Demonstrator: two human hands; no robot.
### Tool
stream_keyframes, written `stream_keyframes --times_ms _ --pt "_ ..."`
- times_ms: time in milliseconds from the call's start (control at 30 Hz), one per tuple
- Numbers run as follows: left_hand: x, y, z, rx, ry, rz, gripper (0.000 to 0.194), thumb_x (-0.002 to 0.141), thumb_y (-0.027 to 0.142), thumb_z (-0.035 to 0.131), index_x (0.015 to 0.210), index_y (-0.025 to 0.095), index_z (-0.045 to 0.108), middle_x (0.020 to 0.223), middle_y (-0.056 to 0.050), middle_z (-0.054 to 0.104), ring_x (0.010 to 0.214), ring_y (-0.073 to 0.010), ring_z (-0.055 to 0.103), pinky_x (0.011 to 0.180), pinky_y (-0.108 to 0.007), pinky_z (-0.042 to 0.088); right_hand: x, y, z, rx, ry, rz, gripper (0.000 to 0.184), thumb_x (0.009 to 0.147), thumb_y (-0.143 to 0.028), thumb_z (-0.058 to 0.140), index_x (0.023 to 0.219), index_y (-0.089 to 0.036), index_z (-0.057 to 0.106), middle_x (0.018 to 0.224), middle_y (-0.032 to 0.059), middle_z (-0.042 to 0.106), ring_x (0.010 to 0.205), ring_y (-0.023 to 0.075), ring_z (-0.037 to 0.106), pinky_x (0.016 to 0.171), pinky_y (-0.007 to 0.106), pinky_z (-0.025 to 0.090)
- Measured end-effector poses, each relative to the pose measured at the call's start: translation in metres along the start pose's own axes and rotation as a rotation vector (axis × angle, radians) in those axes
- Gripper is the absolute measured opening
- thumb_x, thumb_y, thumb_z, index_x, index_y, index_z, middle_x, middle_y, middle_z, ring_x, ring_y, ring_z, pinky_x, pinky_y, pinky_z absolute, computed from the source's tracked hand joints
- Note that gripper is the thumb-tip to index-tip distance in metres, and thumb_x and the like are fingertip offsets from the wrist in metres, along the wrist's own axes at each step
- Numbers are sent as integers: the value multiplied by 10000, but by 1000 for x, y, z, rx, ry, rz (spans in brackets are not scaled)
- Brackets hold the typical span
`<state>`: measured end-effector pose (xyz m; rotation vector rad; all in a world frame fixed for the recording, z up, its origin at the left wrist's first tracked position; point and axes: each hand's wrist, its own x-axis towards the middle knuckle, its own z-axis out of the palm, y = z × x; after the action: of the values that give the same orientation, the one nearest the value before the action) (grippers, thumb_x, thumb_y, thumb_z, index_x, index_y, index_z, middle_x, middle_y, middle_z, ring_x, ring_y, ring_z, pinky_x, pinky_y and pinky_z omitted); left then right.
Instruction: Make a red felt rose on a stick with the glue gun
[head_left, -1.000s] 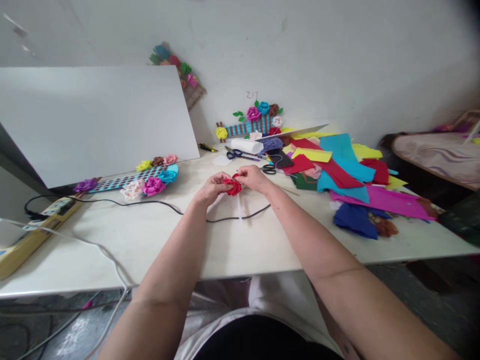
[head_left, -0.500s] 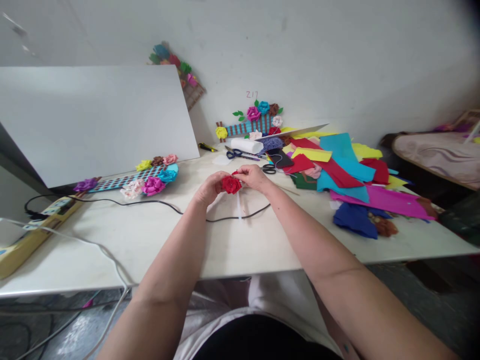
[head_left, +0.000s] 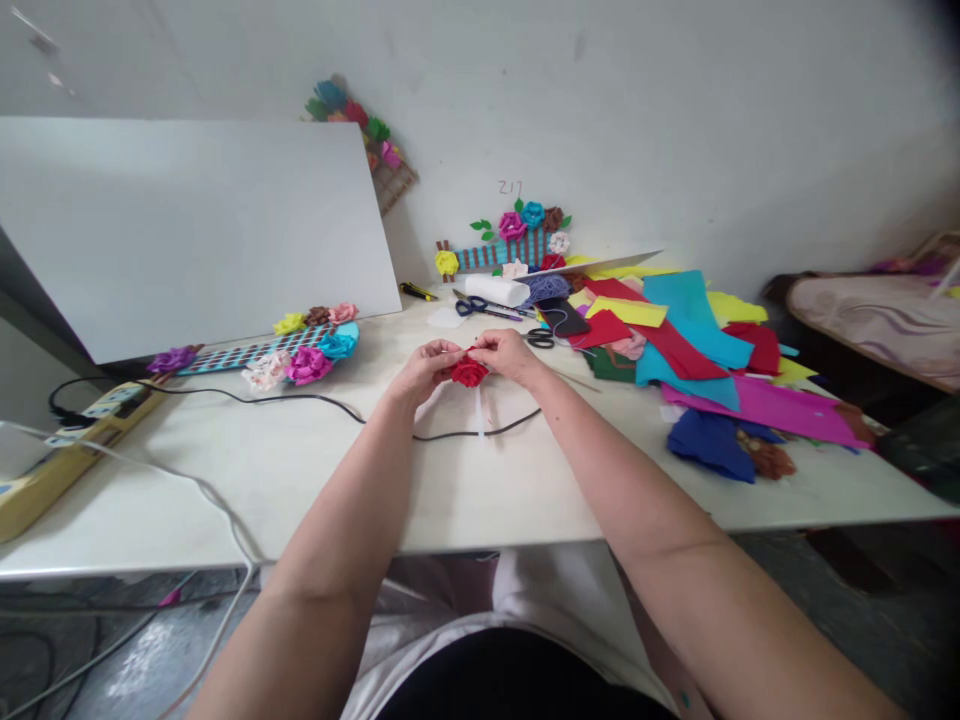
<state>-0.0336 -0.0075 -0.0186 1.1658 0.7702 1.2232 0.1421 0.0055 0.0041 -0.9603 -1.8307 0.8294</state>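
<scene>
Between my two hands, above the white table (head_left: pixel 352 500), is a red paper flower (head_left: pixel 470 372). My left hand (head_left: pixel 431 368) pinches its left and upper edge with the fingertips. From the other side, my right hand (head_left: pixel 504 355) pinches the top right of the petals. Part of the flower's far side is hidden behind the fingers. A whitish glue stick (head_left: pixel 480 412) points toward me on the table just below it, with a black cable (head_left: pixel 442 437) crossing nearby.
Crepe paper sheets (head_left: pixel 694 345) in many colours pile up at the right. Scissors (head_left: pixel 480 308), a white roll (head_left: pixel 496 291) and a yellow cutter (head_left: pixel 418 292) lie behind my hands. A flower-decorated panel (head_left: pixel 259 352) rests at the left, near a power strip (head_left: pixel 82 440).
The red flower has tilted so its face turns down and toward me. My left fingers have shifted from its left side up to its top edge, closer to my right fingers.
</scene>
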Motion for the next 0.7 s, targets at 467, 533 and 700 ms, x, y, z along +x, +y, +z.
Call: stream_keyframes --times_ms 467,533,700 --pt "-2 4 3 14 -25 -132 227 525 185 828 658 91 670 615 -56 661 561 -126 604 602 -243 468 -3 -8 1 -77 1 -20 154 659 -266 625 573 -161 553 541 -50 508 569 96 454 604 243 373" --pt "-1 3 3 27 6 -130 208 521 182 825 630 95 671 595 -54 654 546 -123 592 588 -243 460 -2 -8 0 -87 -3 -14 149 682 -267 621 592 -159 569 538 -46 517 563 100 476 606 243 393" --pt "0 3 2 29 59 -92 187 534 188 820 639 106 690 609 -57 666 551 -129 589 567 -247 447 4 2 -25 -275 128 80 193 799 -281 548 761 -142 675 618 7 628 592 131 577 645 255 467"
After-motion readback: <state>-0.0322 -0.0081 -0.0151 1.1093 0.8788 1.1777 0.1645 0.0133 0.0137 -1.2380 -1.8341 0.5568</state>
